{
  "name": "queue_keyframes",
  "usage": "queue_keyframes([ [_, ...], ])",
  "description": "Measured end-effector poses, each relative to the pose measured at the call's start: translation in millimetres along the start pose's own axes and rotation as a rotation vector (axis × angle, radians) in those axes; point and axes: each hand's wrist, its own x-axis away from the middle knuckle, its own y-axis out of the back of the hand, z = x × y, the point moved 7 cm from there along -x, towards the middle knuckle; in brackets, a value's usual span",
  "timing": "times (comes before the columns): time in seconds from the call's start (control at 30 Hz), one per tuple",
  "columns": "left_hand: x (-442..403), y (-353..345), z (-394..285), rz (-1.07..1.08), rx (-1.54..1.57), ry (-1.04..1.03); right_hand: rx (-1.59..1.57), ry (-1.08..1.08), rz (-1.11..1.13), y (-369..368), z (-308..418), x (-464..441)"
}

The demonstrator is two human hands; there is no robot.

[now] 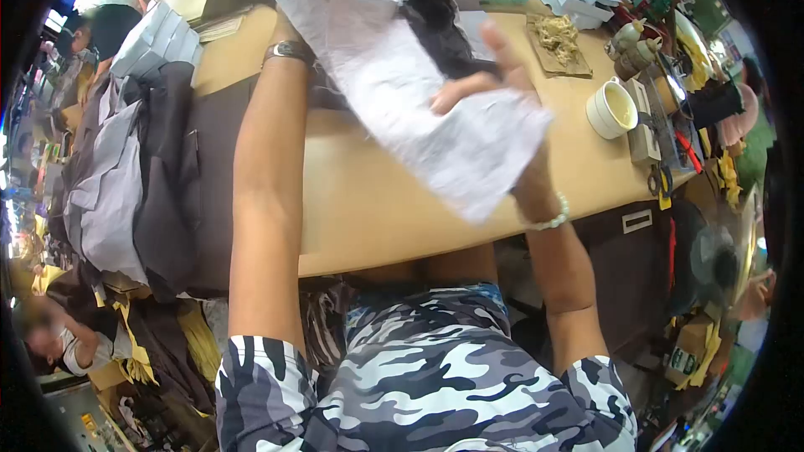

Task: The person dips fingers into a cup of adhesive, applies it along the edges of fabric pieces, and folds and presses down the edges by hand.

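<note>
White cloth [360, 25]: it is lifted above the middle of the worktop [377, 192], with one corner hanging toward the front edge.
Right hand [512, 75]: the thumb and one raised finger are spread apart; the other fingers are behind the cloth, so I cannot tell if they grip.
Left hand [286, 29]: it is near the upper end of the cloth, mostly covered; I cannot tell if its fingers are closed.
Good handling: I think both ends should be supported evenly, and the frayed border kept from folding under.
Dark piece [431, 20]: it shows behind the white cloth; better, I judge, to check that the two do not catch each other.
Hard to see: the right fingers are blurred by motion; whether the dark piece is joined to the cloth is not clear; the far edge of the worktop is partly covered.
</note>
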Motion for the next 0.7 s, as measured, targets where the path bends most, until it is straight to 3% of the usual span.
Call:
queue_keyframes([
  [0.03,0,4,-5,-0.012,-0.015,-0.008,-0.041,-0.122,-0.014,-7,-14,12],
  [0.13,16,20,-17,-0.012,-0.053,0.002,0.17,-0.19,0.09,-35,-43,50],
  [0.27,65,39,-40,0.03,-0.059,0.034,0.525,-0.232,0.4,-72,-55,84],
  [0.37,108,47,-64,0.087,-0.025,0.051,1.008,0.122,0.248,-51,-20,62],
  [0.43,129,54,-77,0.11,-0.018,0.059,1.171,0.046,0.031,-15,-14,49],
  [0.5,135,79,-86,0.033,-0.179,0.051,1.238,-0.067,0.058,1,-24,56],
  [0.63,120,154,-83,-0.255,-0.941,0.13,1.341,-0.224,0.213,35,-54,79],
  [0.7,108,158,-65,-0.256,-1.075,0.092,1.445,-0.207,0.223,58,-43,74],
])
